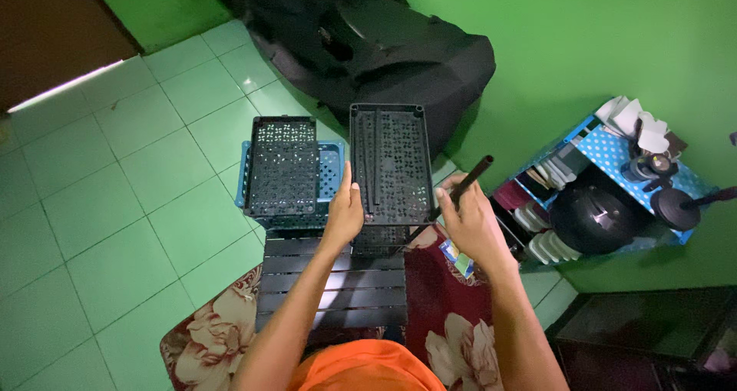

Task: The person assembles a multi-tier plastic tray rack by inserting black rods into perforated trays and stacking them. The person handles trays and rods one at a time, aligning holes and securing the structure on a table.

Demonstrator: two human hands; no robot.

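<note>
Hands both up on a black perforated tray (390, 163), held flat at frame center, just above our lap. Left hand (345, 211) clamps the tray's left edge at about 8 o'clock of it, thumb on top, fingers curled under. Right hand (470, 221) sits at the tray's lower right corner, about 4 o'clock, closed around a short black tube (474, 178) that sticks up toward 1 o'clock; we can't tell whether the tube end is seated in the corner socket. Second black perforated tray (282, 168) lies at 9 o'clock of the held one, stacked on a blue tray (330, 168). Under both, at 6 o'clock, a black slatted panel (338, 283) rests on a red floral mat (441, 299). Black bag (368, 38) slumps against the green wall at 12 o'clock. Blue dotted shelf rack (614, 153) with pots and dishes stands well apart at 3 o'clock. Floor is pale green tile (100, 191).
</note>
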